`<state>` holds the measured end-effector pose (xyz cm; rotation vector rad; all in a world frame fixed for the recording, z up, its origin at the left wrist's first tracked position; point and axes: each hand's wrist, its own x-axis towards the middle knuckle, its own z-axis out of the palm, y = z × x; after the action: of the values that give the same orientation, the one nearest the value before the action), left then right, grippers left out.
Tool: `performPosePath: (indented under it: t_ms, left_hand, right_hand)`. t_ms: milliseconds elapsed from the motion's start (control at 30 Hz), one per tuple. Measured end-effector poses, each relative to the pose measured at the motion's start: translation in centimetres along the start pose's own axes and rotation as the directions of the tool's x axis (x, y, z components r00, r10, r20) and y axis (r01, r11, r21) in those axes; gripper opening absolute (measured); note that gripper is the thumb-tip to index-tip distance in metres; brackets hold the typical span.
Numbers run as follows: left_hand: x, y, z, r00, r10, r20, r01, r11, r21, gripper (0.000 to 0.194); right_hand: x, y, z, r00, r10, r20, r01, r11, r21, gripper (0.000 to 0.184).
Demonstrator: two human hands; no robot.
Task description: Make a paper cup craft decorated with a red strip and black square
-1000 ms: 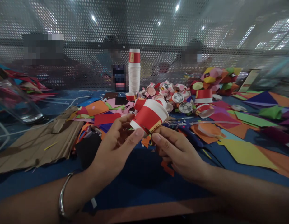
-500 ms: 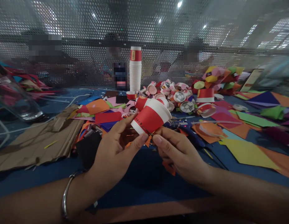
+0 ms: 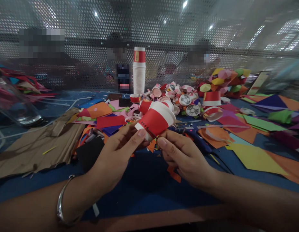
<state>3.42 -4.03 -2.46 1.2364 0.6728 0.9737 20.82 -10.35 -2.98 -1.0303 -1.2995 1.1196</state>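
A red-and-white paper cup (image 3: 157,120) is tilted in front of me, its wide rim pointing up and to the right. Around its narrow base curls my left hand (image 3: 120,149), thumb pressed against the white band. Dark lettering shows beside that thumb. At the cup's lower right edge, my right hand (image 3: 180,153) pinches a thin, dark-and-yellowish bit between thumb and fingers. That bit is too small to name, and the fingers touch or nearly touch the cup there. A silver bangle (image 3: 59,203) circles my left wrist.
Beyond the cup stands a tall stack of paper cups (image 3: 139,77), beside a heap of cut cup pieces (image 3: 185,100). Corrugated cardboard (image 3: 26,151) and a clear glass (image 3: 28,119) lie left. Coloured paper (image 3: 256,158) spreads right. A perforated metal screen (image 3: 161,38) rises behind.
My left thumb has shifted up along the cup, and the left wrist has moved slightly left and down. The cup has turned a little. The right hand stays pinched at its edge.
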Motion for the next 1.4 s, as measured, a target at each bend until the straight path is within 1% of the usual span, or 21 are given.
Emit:
performPosePath:
  t_ms: [133, 267, 467, 600, 700, 867, 933, 1133, 1300, 1400]
  left_hand:
    - [-0.2, 0.3, 0.1, 0.998, 0.052, 0.031, -0.054, 0.997, 0.052, 0.041]
    - [-0.6, 0.4, 0.2, 0.992, 0.119, 0.035, -0.121, 0.988, 0.098, 0.048]
    - [-1.1, 0.6, 0.3, 0.98, 0.2, 0.01, -0.195, 0.942, 0.274, 0.053]
    - [-1.3, 0.8, 0.2, 0.97, 0.242, -0.007, -0.228, 0.923, 0.31, 0.048]
    - [-1.2, 0.8, 0.2, 0.978, 0.206, -0.003, -0.199, 0.947, 0.253, 0.048]
    - [-0.7, 0.7, 0.3, 0.996, 0.091, -0.018, -0.088, 0.991, 0.099, 0.044]
    - [-0.6, 0.6, 0.3, 0.998, 0.062, -0.018, -0.061, 0.996, 0.065, 0.044]
    - [-0.8, 0.6, 0.2, 0.996, 0.092, 0.002, -0.092, 0.995, 0.048, 0.042]
    - [-1.0, 0.7, 0.2, 0.998, 0.051, -0.027, -0.051, 0.999, 0.008, 0.044]
    - [-0.8, 0.9, 0.1, 0.998, 0.05, -0.045, -0.049, 0.999, 0.008, 0.047]
  right_hand:
    - [-0.2, 0.0, 0.1, 1.0, -0.012, 0.009, 0.012, 1.0, 0.029, 0.039]
    - [-0.4, 0.0, 0.0, 1.0, -0.006, 0.02, 0.006, 1.0, -0.02, 0.037]
    - [-0.6, 0.1, -0.1, 1.0, -0.007, 0.027, 0.009, 0.997, -0.08, 0.036]
    - [-0.5, 0.1, -0.1, 0.999, -0.021, 0.029, 0.024, 0.994, -0.106, 0.035]
    - [-0.5, 0.0, -0.1, 0.999, -0.03, 0.022, 0.033, 0.993, -0.11, 0.038]
    - [-0.5, -0.1, -0.2, 1.0, -0.021, 0.007, 0.022, 0.997, -0.076, 0.038]
    - [-0.5, -0.2, -0.1, 1.0, -0.014, 0.002, 0.014, 0.998, -0.066, 0.038]
    - [-0.5, -0.1, -0.1, 0.999, 0.014, 0.035, -0.012, 0.998, -0.054, 0.038]
    - [-0.5, -0.1, -0.1, 0.999, 0.038, 0.032, -0.037, 0.998, -0.043, 0.04]
    - [-0.5, -0.2, 0.0, 0.999, 0.042, 0.034, -0.043, 0.999, 0.007, 0.04]
